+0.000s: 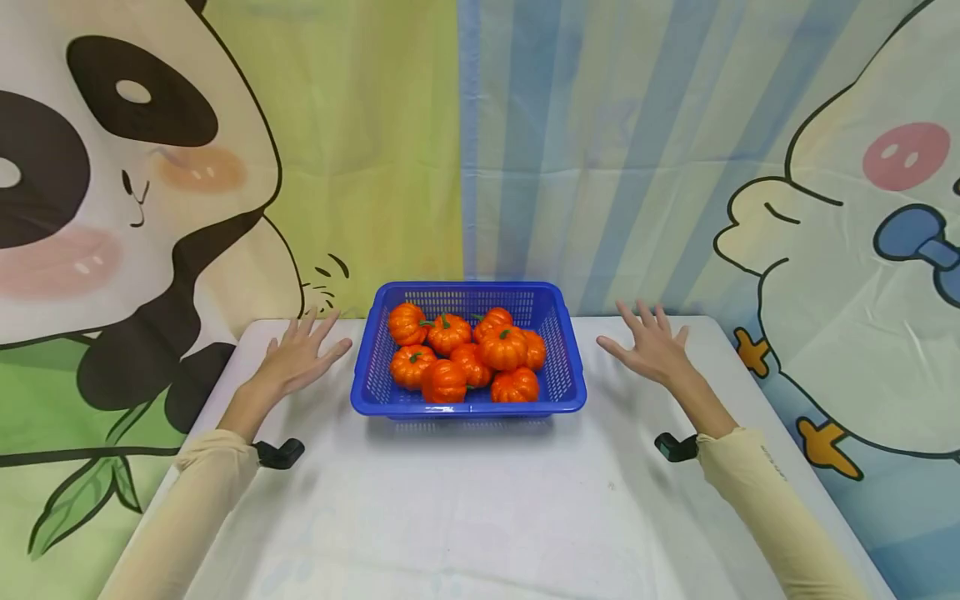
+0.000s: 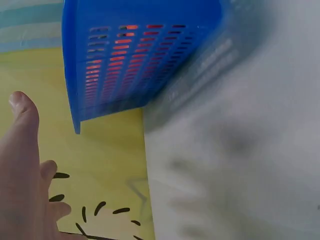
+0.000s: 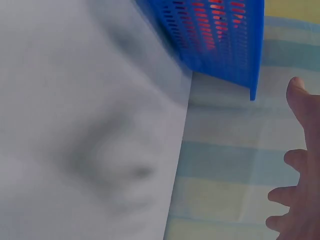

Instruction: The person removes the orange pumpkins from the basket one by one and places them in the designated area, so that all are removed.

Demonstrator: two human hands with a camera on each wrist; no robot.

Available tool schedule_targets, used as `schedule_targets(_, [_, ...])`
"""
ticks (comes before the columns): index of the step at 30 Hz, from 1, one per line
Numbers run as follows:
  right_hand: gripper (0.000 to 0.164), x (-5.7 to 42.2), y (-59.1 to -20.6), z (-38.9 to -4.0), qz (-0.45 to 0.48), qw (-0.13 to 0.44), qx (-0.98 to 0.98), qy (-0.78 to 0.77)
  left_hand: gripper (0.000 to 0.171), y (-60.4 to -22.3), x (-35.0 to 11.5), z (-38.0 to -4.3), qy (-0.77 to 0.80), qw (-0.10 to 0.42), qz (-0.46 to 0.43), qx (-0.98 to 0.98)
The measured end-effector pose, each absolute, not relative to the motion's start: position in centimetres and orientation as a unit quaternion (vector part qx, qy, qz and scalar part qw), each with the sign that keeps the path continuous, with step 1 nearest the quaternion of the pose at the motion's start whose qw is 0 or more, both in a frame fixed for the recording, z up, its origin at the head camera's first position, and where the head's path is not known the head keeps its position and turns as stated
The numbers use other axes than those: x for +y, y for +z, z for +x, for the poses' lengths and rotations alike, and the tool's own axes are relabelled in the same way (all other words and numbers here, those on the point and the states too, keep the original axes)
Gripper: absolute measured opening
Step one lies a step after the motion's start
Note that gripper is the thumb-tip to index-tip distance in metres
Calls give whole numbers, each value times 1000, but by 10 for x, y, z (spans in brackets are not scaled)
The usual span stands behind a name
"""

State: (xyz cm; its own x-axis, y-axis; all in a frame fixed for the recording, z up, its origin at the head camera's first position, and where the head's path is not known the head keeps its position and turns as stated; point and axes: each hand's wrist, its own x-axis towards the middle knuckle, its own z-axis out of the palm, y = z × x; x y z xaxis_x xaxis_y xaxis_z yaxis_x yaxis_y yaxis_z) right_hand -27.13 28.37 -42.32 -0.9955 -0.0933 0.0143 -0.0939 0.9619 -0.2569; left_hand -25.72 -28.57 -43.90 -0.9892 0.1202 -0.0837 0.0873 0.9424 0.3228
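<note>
A blue plastic basket [image 1: 468,409] with slotted walls stands at the far middle of the table. Several small orange pumpkins [image 1: 504,347] with green stems lie inside it. To the left of the basket, my left hand [image 1: 300,354] is held over the table with fingers spread, holding nothing. My right hand [image 1: 654,343] mirrors it on the other side, its fingers also spread and nothing in them. Both wrist views show a gap between the thumb and the basket wall [image 2: 135,65]. Orange shows through the slots there.
The white table [image 1: 465,500] reaches back to a printed curtain [image 1: 525,167] with a panda on the left and a white bird on the right. A small black device [image 1: 279,454] sits at the left wrist, another black device [image 1: 677,447] at the right.
</note>
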Motion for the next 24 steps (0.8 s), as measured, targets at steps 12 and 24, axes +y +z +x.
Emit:
schedule_targets(12, [84, 261, -415, -270, 109, 16, -969, 220, 73, -449, -267, -266, 375, 19, 117, 919])
schedule_targets(24, [73, 209, -406, -256, 180, -36, -908, 377, 73, -486, -248, -270, 645, 126, 66, 751])
